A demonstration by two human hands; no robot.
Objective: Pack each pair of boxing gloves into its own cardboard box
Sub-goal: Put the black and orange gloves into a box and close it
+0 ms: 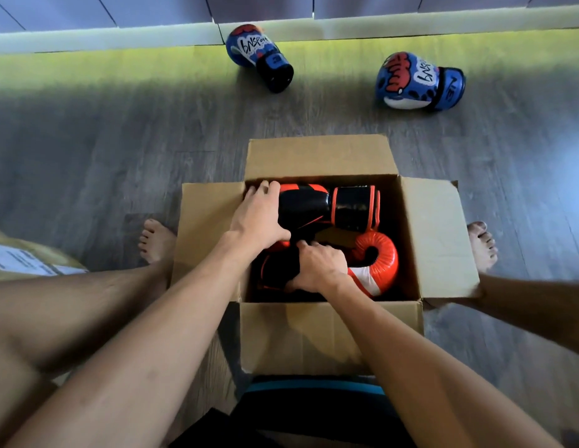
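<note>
Packing stage: judging by the scene, the first pair is nearly settled and the second pair is untouched.
Box (330, 334): open on the floor between the person's legs, all four flaps folded out.
Right hand (317, 266): curled down onto the near red glove (375, 263), fingers closed over its black cuff, pressing or gripping it.
Left hand (259, 215): spread flat, fingers splayed, resting on the far red glove (323, 205) by the box's left wall; it presses more than it clasps.
Red pair: both inside, lying side by side, cuffs pointing opposite ways.
Blue gloves: one (256, 54) far by the wall, the other (417, 80) far right, well apart, both on the floor.
Left to do: close these flaps, then box the blue pair; no second box clearly shows.
</note>
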